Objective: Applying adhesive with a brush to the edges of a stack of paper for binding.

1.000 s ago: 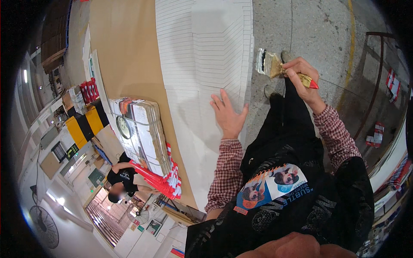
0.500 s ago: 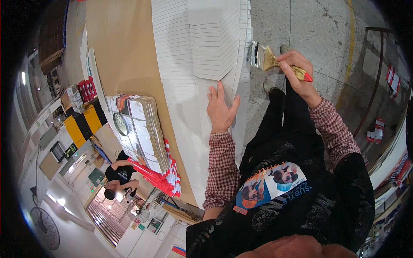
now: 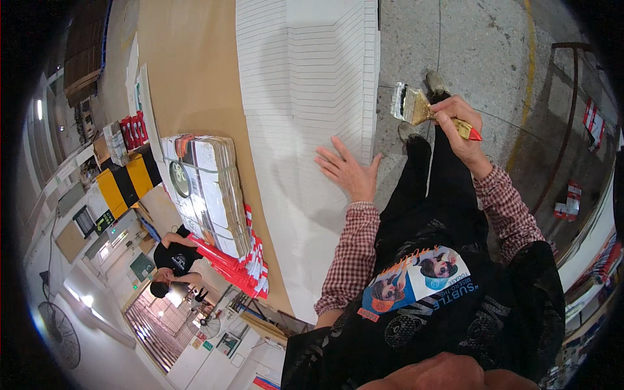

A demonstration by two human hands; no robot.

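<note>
A wide flat paintbrush (image 3: 416, 107) with a gold ferrule and a red-tipped handle is gripped by my right hand (image 3: 463, 130). Its bristles, coated whitish, hang beyond the right edge of the work surface, over the floor. My left hand (image 3: 354, 172) has its fingers spread, close over or lightly on the overlapped white sheets (image 3: 305, 130); contact is hard to tell. Those sheets are fanned so that their edges form stepped rows of lines along the surface. Checked sleeves cover both my forearms.
Brown board (image 3: 188, 71) lies left of the sheets. On it sits a strapped bundle of printed cardboard (image 3: 208, 195), with red and white folded pieces (image 3: 244, 260) beside it. A person in black (image 3: 175, 263) is at the lower left. Grey concrete floor (image 3: 481, 52) spreads to the right.
My left hand has moved right and its fingers have tilted left. The separate panel that lay at the fingertips is now flush with the rows. The brush has shifted slightly right and nearer.
</note>
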